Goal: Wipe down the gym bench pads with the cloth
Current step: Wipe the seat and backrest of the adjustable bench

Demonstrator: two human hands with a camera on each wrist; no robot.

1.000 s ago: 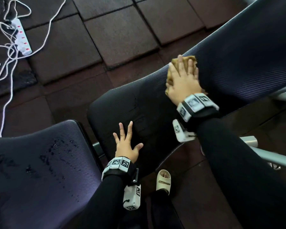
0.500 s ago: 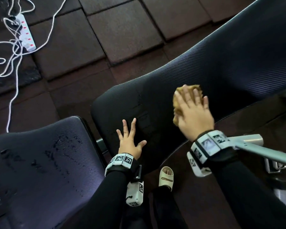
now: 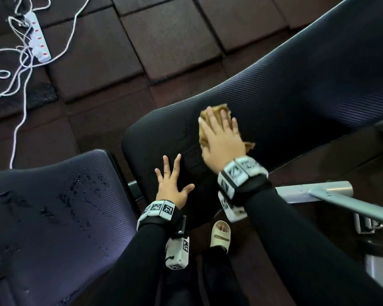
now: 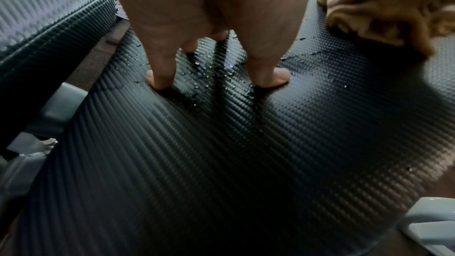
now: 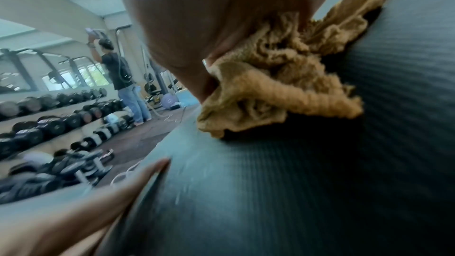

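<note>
The long black ribbed back pad (image 3: 296, 96) slants from upper right down to the middle. My right hand (image 3: 221, 138) lies flat on a crumpled tan cloth (image 3: 249, 145), pressing it onto the pad's lower half. The cloth (image 5: 283, 85) bunches out from under the palm onto the pad (image 5: 320, 182). My left hand (image 3: 171, 184) rests just below it, fingers spread and straight on the same pad (image 4: 221, 153), holding nothing. Water beads lie around its fingertips (image 4: 160, 77), and the cloth (image 4: 369, 13) is close by at the upper right. The seat pad (image 3: 53, 217) at lower left carries water droplets.
A white power strip (image 3: 37, 38) with tangled cables lies on the dark floor tiles at upper left. A grey metal frame bar (image 3: 329, 195) runs out to the right under the pad. My sandalled foot (image 3: 220, 236) stands beneath. Dumbbell racks (image 5: 49, 124) and a distant person (image 5: 123, 77) stand beyond.
My right hand has slid the cloth down the back pad towards my left hand. The left hand has stayed put on the pad's lower end.
</note>
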